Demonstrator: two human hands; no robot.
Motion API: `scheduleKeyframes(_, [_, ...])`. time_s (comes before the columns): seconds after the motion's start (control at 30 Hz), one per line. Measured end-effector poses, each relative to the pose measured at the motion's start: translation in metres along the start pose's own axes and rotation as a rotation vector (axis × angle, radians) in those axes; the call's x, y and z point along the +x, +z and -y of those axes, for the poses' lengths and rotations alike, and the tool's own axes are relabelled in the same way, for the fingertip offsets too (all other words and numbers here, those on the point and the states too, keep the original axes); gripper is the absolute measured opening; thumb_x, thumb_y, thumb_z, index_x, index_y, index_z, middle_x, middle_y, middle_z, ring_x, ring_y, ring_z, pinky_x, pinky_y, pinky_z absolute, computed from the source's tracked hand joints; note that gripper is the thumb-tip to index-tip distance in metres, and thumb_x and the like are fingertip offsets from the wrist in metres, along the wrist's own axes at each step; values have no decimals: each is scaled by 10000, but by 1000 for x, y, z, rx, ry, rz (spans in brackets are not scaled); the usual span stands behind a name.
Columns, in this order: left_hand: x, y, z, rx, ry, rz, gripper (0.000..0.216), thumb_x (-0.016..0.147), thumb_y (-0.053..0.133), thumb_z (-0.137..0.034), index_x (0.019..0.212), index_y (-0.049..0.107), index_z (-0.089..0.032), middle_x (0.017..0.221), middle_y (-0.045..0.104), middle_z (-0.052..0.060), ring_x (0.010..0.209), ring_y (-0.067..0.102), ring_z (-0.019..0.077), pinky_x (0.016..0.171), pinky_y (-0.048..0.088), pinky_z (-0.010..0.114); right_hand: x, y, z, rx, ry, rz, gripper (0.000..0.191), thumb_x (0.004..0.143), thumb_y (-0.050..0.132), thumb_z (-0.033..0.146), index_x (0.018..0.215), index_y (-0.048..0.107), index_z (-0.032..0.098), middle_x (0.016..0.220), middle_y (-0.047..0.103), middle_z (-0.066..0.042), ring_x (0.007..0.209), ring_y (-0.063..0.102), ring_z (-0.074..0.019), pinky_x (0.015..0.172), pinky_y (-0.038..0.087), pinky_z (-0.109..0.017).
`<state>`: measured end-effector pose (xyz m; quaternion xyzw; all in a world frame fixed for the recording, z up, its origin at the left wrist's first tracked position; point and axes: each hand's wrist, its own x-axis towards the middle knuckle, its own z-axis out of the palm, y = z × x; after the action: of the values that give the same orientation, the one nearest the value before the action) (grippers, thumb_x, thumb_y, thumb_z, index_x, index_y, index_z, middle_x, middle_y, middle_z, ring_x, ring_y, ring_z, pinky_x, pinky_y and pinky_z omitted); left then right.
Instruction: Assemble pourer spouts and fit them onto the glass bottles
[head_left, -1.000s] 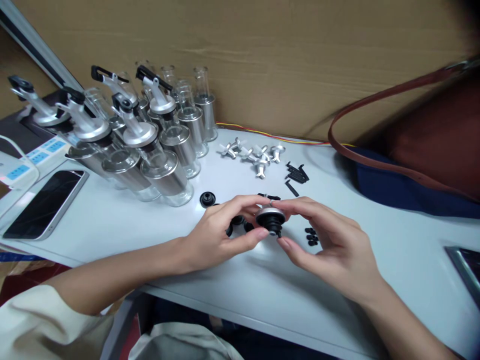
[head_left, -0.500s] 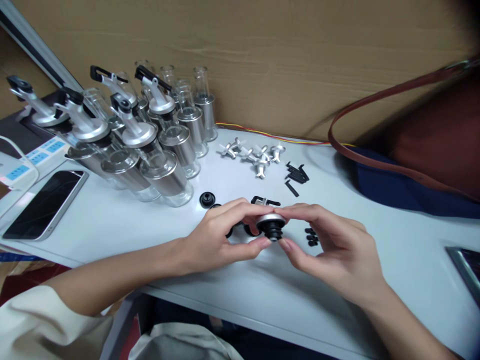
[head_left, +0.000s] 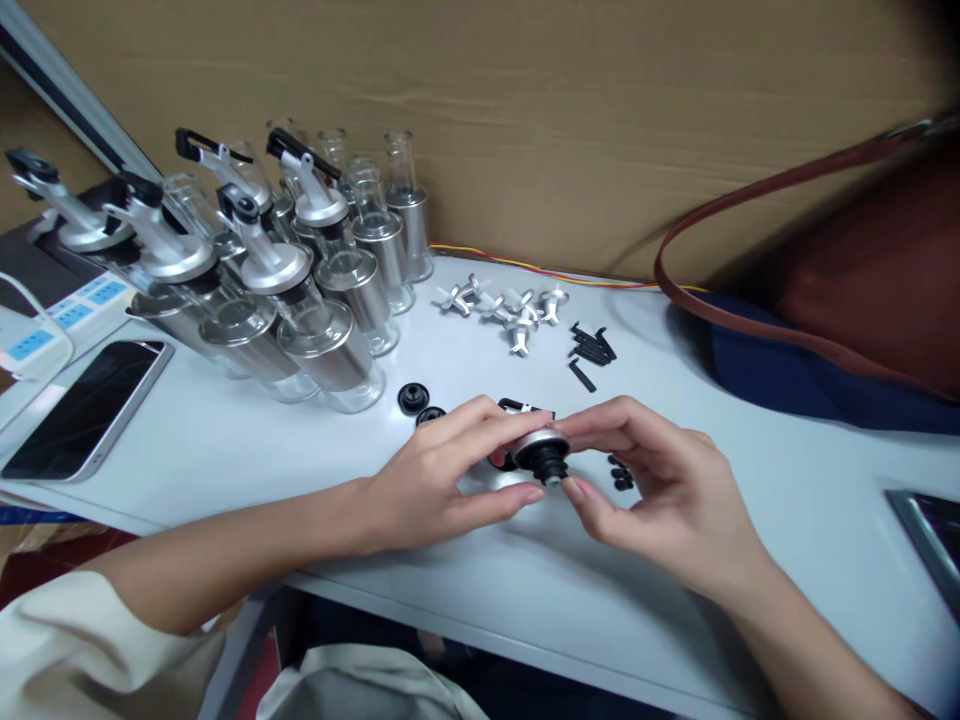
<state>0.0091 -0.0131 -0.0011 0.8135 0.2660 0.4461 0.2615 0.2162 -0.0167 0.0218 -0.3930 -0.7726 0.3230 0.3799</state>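
Between my two hands, above the table, is a bottle pourer (head_left: 543,457) with a silver collar, a ribbed black stopper pointing down towards me and a black lever behind. My right hand (head_left: 675,490) pinches it from the right, thumb at the stopper's lower end and fingers at the collar. My left hand (head_left: 442,465) has its fingers against the collar's upper left side; its thumb sits just left of the stopper, slightly apart. Round black stoppers (head_left: 413,398) lie beyond my left hand. Small black caps (head_left: 621,474) are partly hidden by my right hand.
Several glass bottles (head_left: 330,345) with steel sleeves stand at the left, some topped with pourers. Silver spouts (head_left: 519,335) and black levers (head_left: 592,346) lie further back. A phone (head_left: 90,410) and power strip (head_left: 64,325) are left; a bag (head_left: 810,330) sits right.
My left thumb has moved slightly off the stopper's lower end. The pourer has tilted a little, and my right hand keeps its pinch.
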Motion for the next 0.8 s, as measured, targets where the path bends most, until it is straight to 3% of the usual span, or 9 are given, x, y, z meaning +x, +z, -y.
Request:
scheduleKeyframes(0.23, [1,0,-1,46,-6,2,346,912,571,-216,1255,539,-189,932,577,42,801,579,124,698,530,234,3,2,2,44,54,90,299,796,581,146,1070,514,247,836,750,28,752,720,-115,767,538,-194])
scheduleKeyframes(0.37, [2,0,-1,39,-10,27,339,881,564,-203,1217,539,-165,904,583,42,774,570,131,668,516,240,5,2,4,-52,-14,66,205,769,584,138,951,565,231,807,706,19,695,680,-120,663,535,-199])
scheduleKeyframes(0.57, [3,-1,-3,92,46,49,313,750,555,-192,1059,561,-135,760,570,13,646,535,133,598,466,254,6,4,12,-96,-68,134,99,766,540,139,790,499,225,640,622,55,518,560,-86,508,458,-177])
scheduleKeyframes(0.8, [3,0,-1,157,79,23,242,710,554,-222,939,570,-147,657,539,-25,570,509,117,602,420,260,6,8,12,-159,-96,84,78,751,539,172,743,481,223,598,593,65,456,462,-66,451,390,-167])
